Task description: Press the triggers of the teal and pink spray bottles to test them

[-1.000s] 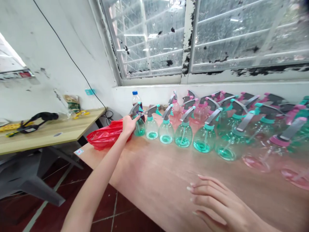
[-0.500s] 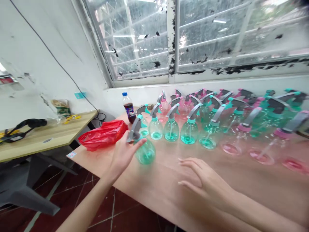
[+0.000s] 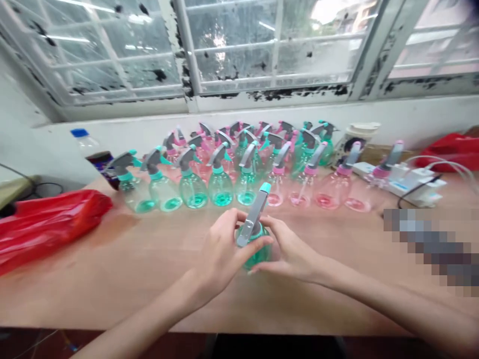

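A green see-through spray bottle (image 3: 257, 257) with a grey and teal trigger head stands upright near the middle of the table (image 3: 157, 269). My left hand (image 3: 224, 244) is closed around the bottle's neck from the left, its thumb across the front. From the right, my right hand (image 3: 290, 247) wraps the bottle's body with thumb and fingers. Behind them stands a front row of spray bottles, green ones (image 3: 222, 187) on the left and pink ones (image 3: 329, 192) on the right. More green and pink bottles crowd behind that row.
At the left lies a red plastic bag (image 3: 56, 224), with a dark drink bottle (image 3: 101, 162) behind it. White chargers on a power strip (image 3: 415, 184) with cables sit at the right, near a pale cup (image 3: 355, 139) and another red bag (image 3: 452, 152). A blurred-out patch covers the right edge.
The view has swung right. My left hand has brought the green spray bottle from beside the red bag to the table's middle. My right hand, open before, has closed on it too.
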`<action>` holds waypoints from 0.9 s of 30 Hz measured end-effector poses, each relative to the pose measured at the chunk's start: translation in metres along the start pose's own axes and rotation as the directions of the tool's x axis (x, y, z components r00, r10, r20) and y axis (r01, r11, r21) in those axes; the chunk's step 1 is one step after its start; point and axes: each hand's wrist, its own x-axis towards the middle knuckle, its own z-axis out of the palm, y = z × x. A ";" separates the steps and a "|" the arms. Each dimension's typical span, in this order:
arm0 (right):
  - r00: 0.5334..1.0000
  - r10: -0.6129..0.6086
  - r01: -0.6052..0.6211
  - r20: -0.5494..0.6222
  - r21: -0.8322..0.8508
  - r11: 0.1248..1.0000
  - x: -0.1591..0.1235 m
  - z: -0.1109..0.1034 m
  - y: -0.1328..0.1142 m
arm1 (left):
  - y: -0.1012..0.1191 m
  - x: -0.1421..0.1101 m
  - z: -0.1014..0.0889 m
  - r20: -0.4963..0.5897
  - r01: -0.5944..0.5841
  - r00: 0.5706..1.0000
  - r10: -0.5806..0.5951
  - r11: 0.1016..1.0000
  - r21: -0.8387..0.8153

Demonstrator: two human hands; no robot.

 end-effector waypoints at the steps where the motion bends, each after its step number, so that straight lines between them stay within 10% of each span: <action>1: 1.000 -0.006 0.006 -0.002 0.023 1.000 -0.002 -0.004 0.003 | 0.003 0.003 0.006 0.014 -0.003 1.000 0.002 1.000 0.011; 16: 0.993 0.000 -0.032 0.116 0.275 0.961 0.002 -0.024 0.030 | 0.012 0.055 0.035 0.172 -0.120 0.965 0.199 0.915 -0.385; 27: 0.923 0.007 0.089 0.384 -0.233 0.968 -0.015 -0.056 0.085 | 0.004 0.056 0.040 0.173 -0.136 0.961 0.217 0.910 -0.391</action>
